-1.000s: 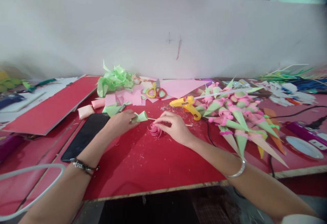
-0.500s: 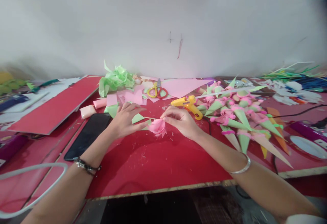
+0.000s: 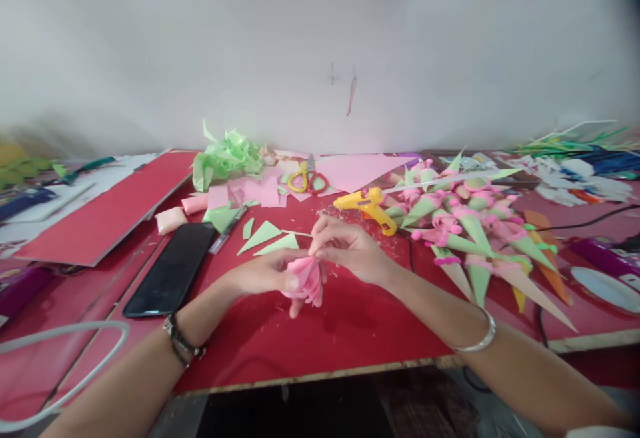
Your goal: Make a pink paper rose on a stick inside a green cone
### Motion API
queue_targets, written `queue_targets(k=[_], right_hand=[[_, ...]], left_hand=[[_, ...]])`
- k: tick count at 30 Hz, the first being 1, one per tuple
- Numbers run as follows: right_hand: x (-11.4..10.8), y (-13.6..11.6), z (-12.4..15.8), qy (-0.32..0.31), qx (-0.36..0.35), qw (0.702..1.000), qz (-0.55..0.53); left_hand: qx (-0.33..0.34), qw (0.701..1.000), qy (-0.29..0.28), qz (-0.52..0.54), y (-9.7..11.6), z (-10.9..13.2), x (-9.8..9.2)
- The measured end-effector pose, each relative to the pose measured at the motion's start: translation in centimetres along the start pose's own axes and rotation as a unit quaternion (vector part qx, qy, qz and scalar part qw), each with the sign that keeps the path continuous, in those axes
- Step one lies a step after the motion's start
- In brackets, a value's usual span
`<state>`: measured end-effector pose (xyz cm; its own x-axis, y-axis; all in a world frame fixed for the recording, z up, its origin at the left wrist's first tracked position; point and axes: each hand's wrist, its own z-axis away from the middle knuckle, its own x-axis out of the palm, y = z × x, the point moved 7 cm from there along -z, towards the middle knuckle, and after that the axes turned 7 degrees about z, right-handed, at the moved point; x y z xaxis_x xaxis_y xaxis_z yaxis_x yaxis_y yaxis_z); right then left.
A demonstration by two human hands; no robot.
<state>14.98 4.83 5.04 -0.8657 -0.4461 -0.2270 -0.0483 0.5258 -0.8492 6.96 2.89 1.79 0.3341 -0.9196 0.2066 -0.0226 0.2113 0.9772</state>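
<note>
My left hand (image 3: 267,273) and my right hand (image 3: 345,251) meet over the red tabletop (image 3: 320,331), both with fingers closed on a pink paper flower (image 3: 304,281) lifted slightly off the surface. The left fingers wrap the flower from below and the right fingertips pinch its top. Just behind the hands lie flat light green paper triangles (image 3: 264,237) and a thin white stick (image 3: 295,233). A yellow glue gun (image 3: 367,206) lies just beyond my right hand.
A black phone (image 3: 173,268) lies left of my left arm. Several green paper cones with pink flowers (image 3: 465,231) are heaped on the right. Scissors (image 3: 306,178), pink paper scraps (image 3: 250,191) and crumpled green paper (image 3: 225,157) sit at the back. A white cable loop (image 3: 65,371) lies near left.
The hands have moved toward me and lifted the pink flower off the table. The left hand let go of the green paper, which now lies flat behind the hands.
</note>
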Motion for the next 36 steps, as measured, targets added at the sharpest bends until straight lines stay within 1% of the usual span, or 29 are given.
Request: queue_targets(k=[3, 6, 9, 12, 14, 16, 18, 19, 23, 27, 30, 33, 36], right_hand=[[0.0, -0.4, 0.1, 0.002, -0.009, 1.0, 0.029], [0.0, -0.8, 0.2, 0.004, -0.016, 0.996, 0.086], [0.0, -1.0, 0.3, 0.005, -0.025, 0.991, 0.134], [0.2, -1.3, 0.4, -0.001, -0.039, 0.983, 0.177], [0.4, -1.6, 0.4, -0.012, -0.047, 0.977, 0.21], [0.5, -1.8, 0.5, -0.018, -0.051, 0.969, 0.242], [0.6, -1.9, 0.5, -0.018, -0.054, 0.962, 0.268], [0.7, -1.9, 0.6, -0.017, -0.057, 0.959, 0.279], [1.1, -2.0, 0.8, -0.015, -0.063, 0.941, 0.331], [1.6, -1.5, 0.9, -0.013, -0.048, 0.917, 0.396], [2.1, -1.2, 1.0, -0.01, -0.047, 0.909, 0.415], [2.2, -0.8, 1.0, 0.001, -0.035, 0.913, 0.407], [2.1, -0.4, 0.9, 0.01, -0.024, 0.92, 0.39]], left_hand=[[-0.016, 0.999, -0.008, 0.027, -0.3, 0.0, 0.2], [-0.026, 1.0, 0.0, 0.018, -0.6, 0.0, 0.1], [-0.038, 0.998, 0.037, -0.043, -0.9, 0.0, -0.5], [-0.021, 0.99, 0.1, -0.095, -0.6, 0.1, -1.4], [0.007, 0.977, 0.158, -0.14, -0.1, 0.3, -2.0], [0.037, 0.954, 0.216, -0.207, 0.6, 0.6, -2.6], [0.063, 0.927, 0.257, -0.265, 1.1, 0.8, -2.8], [0.074, 0.917, 0.268, -0.287, 1.3, 0.8, -2.8], [0.105, 0.881, 0.302, -0.35, 1.7, 0.7, -2.8], [0.099, 0.843, 0.355, -0.391, 1.9, 0.8, -3.0], [0.106, 0.822, 0.386, -0.405, 1.9, 1.0, -3.0], [0.112, 0.813, 0.389, -0.42, 1.7, 1.0, -2.8], [0.106, 0.822, 0.371, -0.418, 1.3, 0.8, -2.6]])
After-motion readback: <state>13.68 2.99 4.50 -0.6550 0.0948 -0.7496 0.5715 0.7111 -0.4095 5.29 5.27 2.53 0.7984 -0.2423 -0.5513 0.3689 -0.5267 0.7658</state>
